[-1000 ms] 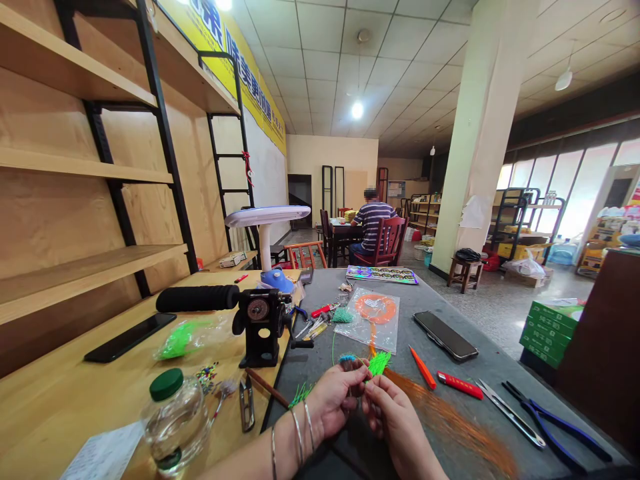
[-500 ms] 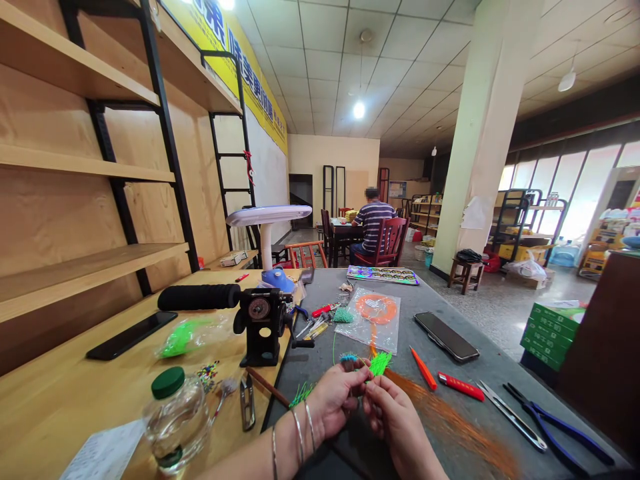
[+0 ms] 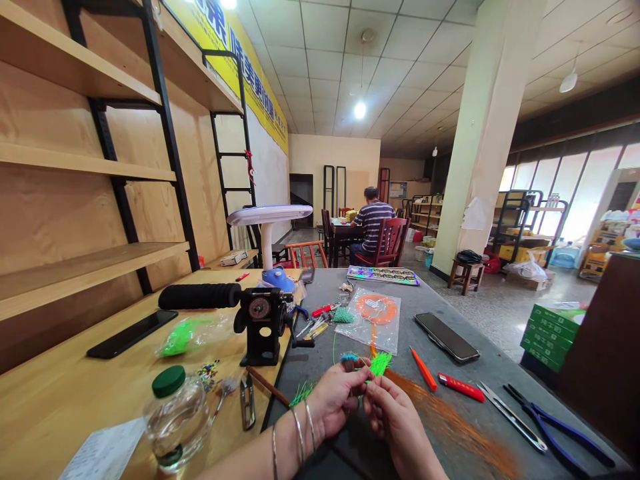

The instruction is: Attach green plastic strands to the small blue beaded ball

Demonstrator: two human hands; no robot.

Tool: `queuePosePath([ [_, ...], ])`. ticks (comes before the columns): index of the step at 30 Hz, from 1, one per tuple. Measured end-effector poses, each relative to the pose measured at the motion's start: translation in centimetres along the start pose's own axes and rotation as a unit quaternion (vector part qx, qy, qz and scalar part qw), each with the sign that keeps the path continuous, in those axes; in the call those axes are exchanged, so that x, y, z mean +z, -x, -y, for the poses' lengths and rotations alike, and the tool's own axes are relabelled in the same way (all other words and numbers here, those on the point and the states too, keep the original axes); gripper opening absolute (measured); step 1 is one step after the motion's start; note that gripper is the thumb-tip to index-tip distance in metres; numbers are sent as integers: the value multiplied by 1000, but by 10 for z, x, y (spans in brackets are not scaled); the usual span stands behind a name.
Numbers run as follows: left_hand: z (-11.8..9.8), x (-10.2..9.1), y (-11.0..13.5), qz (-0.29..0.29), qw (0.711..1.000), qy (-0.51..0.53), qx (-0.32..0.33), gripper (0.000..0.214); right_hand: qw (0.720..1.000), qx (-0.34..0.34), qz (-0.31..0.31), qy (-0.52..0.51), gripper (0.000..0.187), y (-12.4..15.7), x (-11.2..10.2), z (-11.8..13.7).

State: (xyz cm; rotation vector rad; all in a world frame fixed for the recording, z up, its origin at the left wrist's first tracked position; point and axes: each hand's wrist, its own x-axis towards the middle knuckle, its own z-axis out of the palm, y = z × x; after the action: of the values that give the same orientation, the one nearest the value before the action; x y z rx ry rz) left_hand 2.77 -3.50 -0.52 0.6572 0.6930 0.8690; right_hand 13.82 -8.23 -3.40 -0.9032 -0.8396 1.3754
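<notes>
My left hand (image 3: 337, 393), with several metal bangles at the wrist, and my right hand (image 3: 390, 410) meet in front of me over the dark mat (image 3: 320, 283). Both are closed, fingertips pinched together on a thin green line. Right behind the fingertips shows a bunch of bright green strands (image 3: 381, 364); whether it is held or lies on the mat I cannot tell. A small blue piece (image 3: 349, 358) sits just beyond my left fingers. Long orange-brown strands (image 3: 450, 417) spread from beside my right hand across the mat.
A black hand-cranked winder (image 3: 261, 327) and a green-capped bottle (image 3: 175, 420) stand to the left. On the right lie a phone (image 3: 447, 337), an orange pen-like tool (image 3: 423, 368), a red-handled knife (image 3: 460, 386), tweezers (image 3: 515, 417) and pliers (image 3: 555, 423). Another person (image 3: 373, 223) sits farther back.
Both hands stay in the same place with the same pinch. The view has shifted very slightly.
</notes>
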Motion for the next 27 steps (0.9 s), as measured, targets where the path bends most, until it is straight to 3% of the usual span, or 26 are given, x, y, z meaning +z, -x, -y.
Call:
queuePosePath([
  [10,-4,6,5,4,1000,-15,3,18,1000,-3,2,1,40,0,0,1],
  [27,0,-1,0,0,1000,-15,10,27,1000,2,-5,-5,40,1,1,1],
])
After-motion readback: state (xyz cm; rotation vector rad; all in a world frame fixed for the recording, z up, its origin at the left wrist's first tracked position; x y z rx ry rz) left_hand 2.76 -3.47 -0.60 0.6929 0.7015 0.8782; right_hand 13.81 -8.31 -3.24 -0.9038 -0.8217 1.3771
